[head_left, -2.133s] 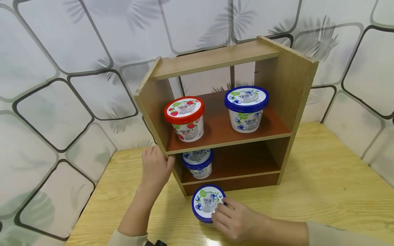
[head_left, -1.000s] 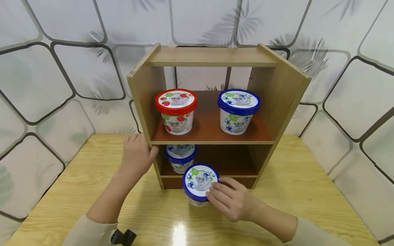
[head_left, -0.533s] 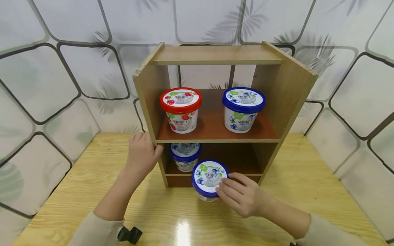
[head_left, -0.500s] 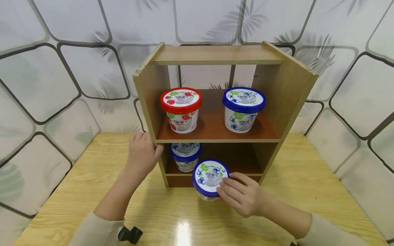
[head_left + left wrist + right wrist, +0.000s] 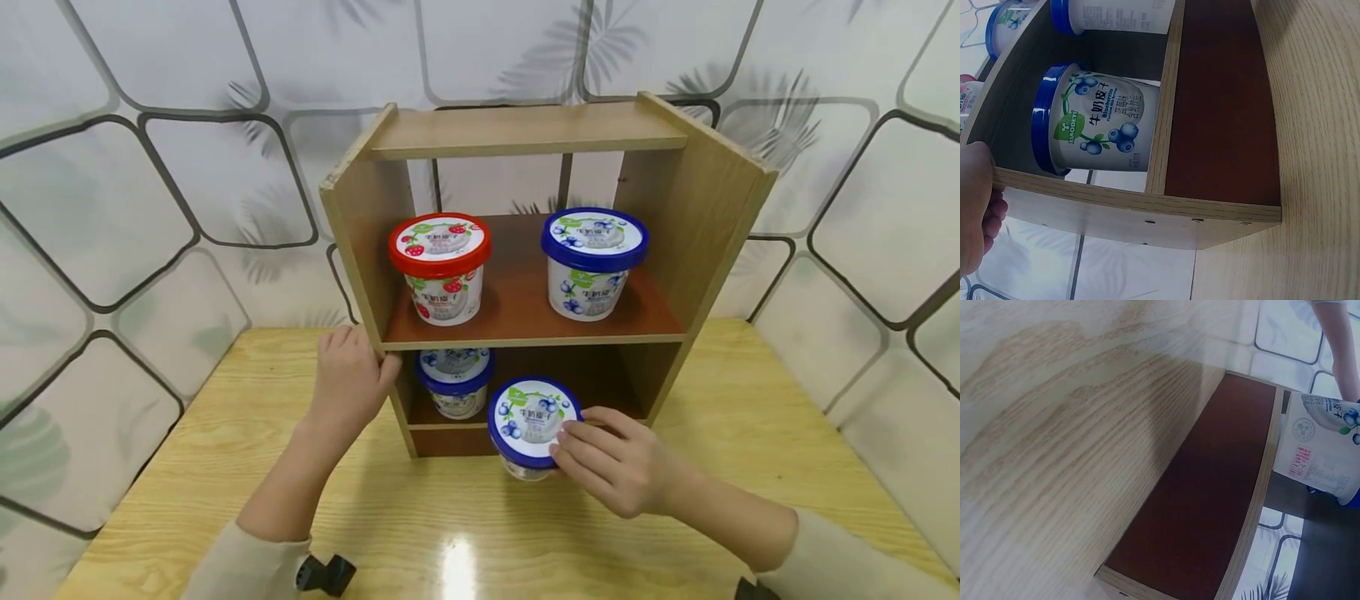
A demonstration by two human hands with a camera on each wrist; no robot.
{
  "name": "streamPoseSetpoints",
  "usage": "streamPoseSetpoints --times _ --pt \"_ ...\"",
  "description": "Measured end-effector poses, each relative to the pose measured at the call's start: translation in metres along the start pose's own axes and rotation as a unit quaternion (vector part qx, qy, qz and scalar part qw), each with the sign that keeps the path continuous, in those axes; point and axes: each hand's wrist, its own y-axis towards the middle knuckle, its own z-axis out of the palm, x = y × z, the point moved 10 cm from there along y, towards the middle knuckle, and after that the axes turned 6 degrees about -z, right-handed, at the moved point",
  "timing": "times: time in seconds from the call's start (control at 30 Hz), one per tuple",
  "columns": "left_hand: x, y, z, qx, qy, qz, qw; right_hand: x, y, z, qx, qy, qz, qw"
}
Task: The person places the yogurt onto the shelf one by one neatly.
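My right hand point(image 5: 618, 462) holds a white ice-cream-style tub point(image 5: 532, 421) with a blue lid and blueberry print by its right side. The tub is above the table, in front of the lower compartment's opening. In the right wrist view the tub point(image 5: 1316, 447) shows at the right edge, near the lower board. My left hand point(image 5: 351, 375) grips the left side panel of a small wooden shelf point(image 5: 528, 342), thumb at the front edge. In the left wrist view another blueberry tub point(image 5: 1107, 122) stands inside the lower compartment at the left.
On the upper shelf stand a red-lidded strawberry tub point(image 5: 442, 271) at left and a blue-lidded tub point(image 5: 592, 262) at right. A raised lip point(image 5: 453, 442) runs along the shelf's bottom front. The wooden table point(image 5: 375, 517) meets patterned wall covering point(image 5: 495, 58) behind.
My right hand has lifted the blueberry tub from low in front of the shelf and carried it up and rightward along the lower opening. The left hand keeps its grip on the panel.
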Motion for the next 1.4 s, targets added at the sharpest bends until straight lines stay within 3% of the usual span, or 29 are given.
streamPoseSetpoints --times 0.83,1.4 --pt "0.000 0.002 0.000 0.005 0.004 -0.001 1.0000 -0.025 -0.002 -0.028 -0.022 -0.015 0.018 0.999" --pt "0.000 0.000 0.001 0.004 0.001 0.005 1.0000 -0.035 -0.020 -0.030 0.009 -0.022 0.037 0.999"
